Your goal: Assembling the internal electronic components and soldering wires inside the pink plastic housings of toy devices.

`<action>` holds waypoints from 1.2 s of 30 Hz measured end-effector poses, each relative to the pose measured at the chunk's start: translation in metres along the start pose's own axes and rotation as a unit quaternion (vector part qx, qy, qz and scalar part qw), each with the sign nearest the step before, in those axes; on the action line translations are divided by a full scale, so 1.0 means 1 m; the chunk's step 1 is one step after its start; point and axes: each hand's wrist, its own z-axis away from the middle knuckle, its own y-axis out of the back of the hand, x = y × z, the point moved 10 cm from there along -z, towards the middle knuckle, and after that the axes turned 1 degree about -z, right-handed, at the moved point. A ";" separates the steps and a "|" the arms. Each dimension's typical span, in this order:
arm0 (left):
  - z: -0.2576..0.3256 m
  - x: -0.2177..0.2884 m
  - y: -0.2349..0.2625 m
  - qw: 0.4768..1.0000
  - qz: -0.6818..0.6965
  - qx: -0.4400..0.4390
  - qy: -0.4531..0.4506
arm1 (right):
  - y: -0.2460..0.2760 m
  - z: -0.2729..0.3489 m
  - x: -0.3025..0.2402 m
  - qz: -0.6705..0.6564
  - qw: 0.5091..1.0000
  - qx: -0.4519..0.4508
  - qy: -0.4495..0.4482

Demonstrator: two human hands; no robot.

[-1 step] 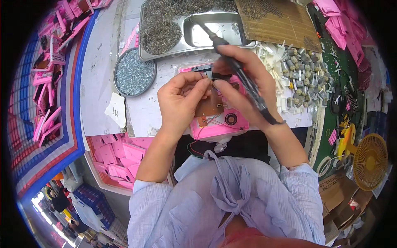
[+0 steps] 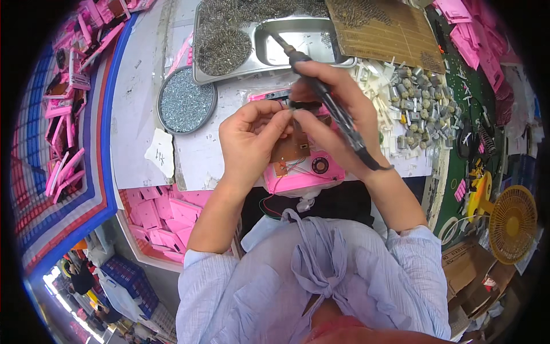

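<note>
My right hand [image 2: 341,117] holds a black electric screwdriver [image 2: 338,109] across its palm, the bit pointing up and away over the metal tray. Its thumb and fingertips meet those of my left hand [image 2: 249,135]. The left fingers are closed in a pinch, and what they hold is too small and hidden to name. Below both hands lies an open pink plastic casing [image 2: 303,182] with a brown circuit board [image 2: 289,150], thin wires and a round black part [image 2: 319,165]. My fingers cover much of the casing's far part.
Beyond the casing stands a metal tray [image 2: 229,77] of small screws. A round dish [image 2: 187,103] of tiny silvery parts is at left. Cardboard [image 2: 389,34] with screws and a pile of small motors [image 2: 421,97] lie right. Pink casings [image 2: 166,221] fill a bin below the table.
My right hand and the screwdriver have shifted very slightly to the left. My left hand and the casing look the same.
</note>
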 end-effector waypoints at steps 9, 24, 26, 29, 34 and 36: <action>-0.003 0.007 0.004 0.984 -0.172 -0.025 -0.031 | -0.014 -0.008 0.009 -0.019 0.998 -0.047 -0.041; -0.009 -0.010 0.003 0.991 -0.088 -0.103 0.014 | -0.020 -0.012 0.018 -0.066 0.995 -0.061 -0.046; -0.008 -0.011 0.004 0.991 -0.081 -0.102 0.021 | -0.018 -0.012 0.017 -0.044 0.996 -0.065 -0.031; -0.007 -0.013 0.005 0.994 -0.054 -0.088 0.037 | -0.017 -0.011 0.016 -0.012 0.998 -0.057 -0.018; -0.007 -0.008 0.004 0.995 -0.045 -0.081 0.034 | -0.013 -0.006 0.004 0.084 0.996 -0.020 0.026; -0.007 -0.004 0.007 0.995 -0.074 -0.058 -0.013 | -0.013 0.001 -0.007 0.136 0.988 -0.010 0.066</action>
